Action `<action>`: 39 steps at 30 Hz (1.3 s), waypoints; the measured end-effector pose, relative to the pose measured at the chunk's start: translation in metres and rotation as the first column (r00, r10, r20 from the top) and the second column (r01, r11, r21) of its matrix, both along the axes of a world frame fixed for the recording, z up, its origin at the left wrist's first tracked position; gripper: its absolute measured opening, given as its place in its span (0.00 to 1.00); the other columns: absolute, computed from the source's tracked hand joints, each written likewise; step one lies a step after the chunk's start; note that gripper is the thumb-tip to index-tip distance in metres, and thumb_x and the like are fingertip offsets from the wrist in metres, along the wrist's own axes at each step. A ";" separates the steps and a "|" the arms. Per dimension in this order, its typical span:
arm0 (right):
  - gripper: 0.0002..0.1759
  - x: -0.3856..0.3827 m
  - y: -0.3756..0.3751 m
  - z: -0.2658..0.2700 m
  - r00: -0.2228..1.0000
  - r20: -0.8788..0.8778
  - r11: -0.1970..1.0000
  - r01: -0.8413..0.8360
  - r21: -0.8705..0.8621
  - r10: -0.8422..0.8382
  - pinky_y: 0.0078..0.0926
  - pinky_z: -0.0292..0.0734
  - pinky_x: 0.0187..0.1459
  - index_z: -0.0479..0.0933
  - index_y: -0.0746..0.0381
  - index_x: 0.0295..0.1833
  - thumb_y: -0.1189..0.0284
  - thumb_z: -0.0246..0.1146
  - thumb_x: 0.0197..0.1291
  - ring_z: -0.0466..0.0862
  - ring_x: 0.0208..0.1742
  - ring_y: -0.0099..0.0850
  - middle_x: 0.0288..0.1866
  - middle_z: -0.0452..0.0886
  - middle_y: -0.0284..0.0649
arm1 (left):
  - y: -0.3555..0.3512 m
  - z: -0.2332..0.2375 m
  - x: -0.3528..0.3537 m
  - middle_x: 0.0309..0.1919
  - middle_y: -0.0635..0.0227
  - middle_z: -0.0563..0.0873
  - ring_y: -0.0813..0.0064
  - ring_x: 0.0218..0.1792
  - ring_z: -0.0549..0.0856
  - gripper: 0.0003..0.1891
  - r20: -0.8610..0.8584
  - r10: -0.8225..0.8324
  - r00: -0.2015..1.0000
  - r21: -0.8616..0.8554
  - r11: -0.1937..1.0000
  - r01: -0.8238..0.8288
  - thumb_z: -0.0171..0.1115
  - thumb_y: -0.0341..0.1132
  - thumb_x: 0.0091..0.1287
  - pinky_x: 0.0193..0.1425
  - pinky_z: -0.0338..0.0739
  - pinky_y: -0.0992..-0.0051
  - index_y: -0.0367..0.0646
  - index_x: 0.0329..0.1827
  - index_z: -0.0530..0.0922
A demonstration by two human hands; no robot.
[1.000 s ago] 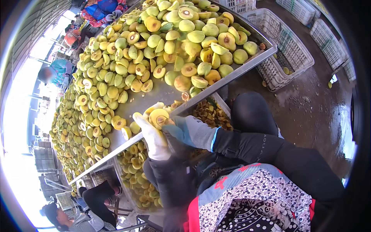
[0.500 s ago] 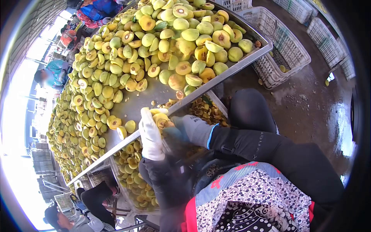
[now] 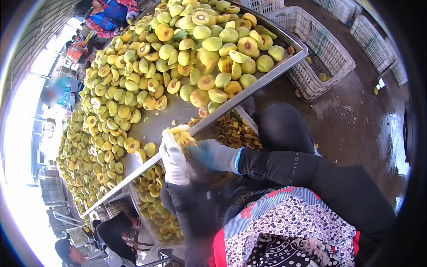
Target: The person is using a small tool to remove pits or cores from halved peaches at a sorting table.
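My left hand (image 3: 173, 158), in a white glove, is closed round a yellow peach half (image 3: 184, 139) at the metal table's near edge. My right hand (image 3: 212, 155), in a grey-and-blue glove, presses against the same peach half from the right. Its fingers are curled and somewhat blurred; whatever they grip is hidden. Just beyond my hands, cut peach halves (image 3: 120, 104) lie heaped on the metal table (image 3: 155, 122), some with brown pit hollows showing.
Below the table rim, scraps (image 3: 235, 131) lie to the right and a container of peach halves (image 3: 155, 200) stands to the left. A white plastic crate (image 3: 327, 84) is on the wet floor. Co-workers (image 3: 109, 18) sit along the table's far side; another person (image 3: 84, 253) is at lower left.
The view has shifted slightly. My right hand has turned a little against the peach half, while my left hand keeps its hold. A co-worker at the top has come further into view.
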State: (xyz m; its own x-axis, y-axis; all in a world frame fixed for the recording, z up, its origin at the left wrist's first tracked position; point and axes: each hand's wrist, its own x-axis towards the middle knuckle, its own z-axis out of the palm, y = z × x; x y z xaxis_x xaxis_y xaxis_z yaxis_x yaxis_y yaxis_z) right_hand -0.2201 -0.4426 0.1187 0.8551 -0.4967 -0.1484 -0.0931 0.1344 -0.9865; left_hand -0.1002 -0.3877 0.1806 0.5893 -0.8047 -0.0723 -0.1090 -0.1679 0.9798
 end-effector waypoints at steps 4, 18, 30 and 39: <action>0.31 -0.001 0.002 0.003 0.982 -0.155 0.994 -0.111 -0.008 0.109 0.34 0.77 0.50 0.83 0.64 0.47 0.46 0.51 0.75 0.85 0.45 0.35 0.41 0.88 0.47 | 0.006 -0.001 0.006 0.32 0.61 0.88 0.74 0.34 0.84 0.32 0.287 -0.077 0.955 0.115 0.992 0.046 0.44 0.58 0.79 0.40 0.78 0.75 0.35 0.54 0.83; 0.30 -0.024 -0.013 0.047 0.854 0.272 0.442 -0.472 0.763 0.442 0.16 0.53 0.18 0.73 0.49 0.31 0.36 0.48 0.72 0.60 0.15 0.14 0.19 0.65 0.21 | 0.002 -0.006 -0.008 0.27 0.55 0.86 0.66 0.24 0.84 0.25 -0.154 0.131 0.979 -0.295 0.940 -0.172 0.49 0.51 0.78 0.32 0.83 0.69 0.33 0.46 0.80; 0.34 -0.020 -0.014 0.055 0.822 0.117 0.559 -0.476 0.678 0.558 0.19 0.57 0.20 0.73 0.55 0.30 0.36 0.48 0.72 0.61 0.16 0.17 0.18 0.64 0.23 | 0.005 0.001 -0.014 0.22 0.59 0.80 0.64 0.20 0.79 0.24 -0.336 0.032 0.941 -0.383 0.909 -0.167 0.51 0.55 0.77 0.24 0.76 0.70 0.41 0.33 0.75; 0.28 -0.015 0.015 0.027 0.970 0.039 0.756 -0.212 0.620 0.239 0.19 0.62 0.25 0.74 0.54 0.41 0.39 0.47 0.73 0.65 0.23 0.17 0.26 0.68 0.24 | 0.049 0.010 0.044 0.34 0.75 0.84 0.74 0.34 0.84 0.13 -0.683 0.020 0.730 -0.480 0.741 -0.469 0.53 0.48 0.74 0.33 0.82 0.72 0.49 0.43 0.77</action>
State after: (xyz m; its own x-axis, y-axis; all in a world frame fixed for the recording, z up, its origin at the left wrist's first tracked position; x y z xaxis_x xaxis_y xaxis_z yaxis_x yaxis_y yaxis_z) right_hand -0.2349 -0.4273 0.1455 0.9170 -0.0802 -0.3907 -0.2360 0.6806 -0.6936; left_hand -0.0559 -0.3390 0.1902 0.7722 -0.6330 -0.0555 0.4853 0.5311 0.6945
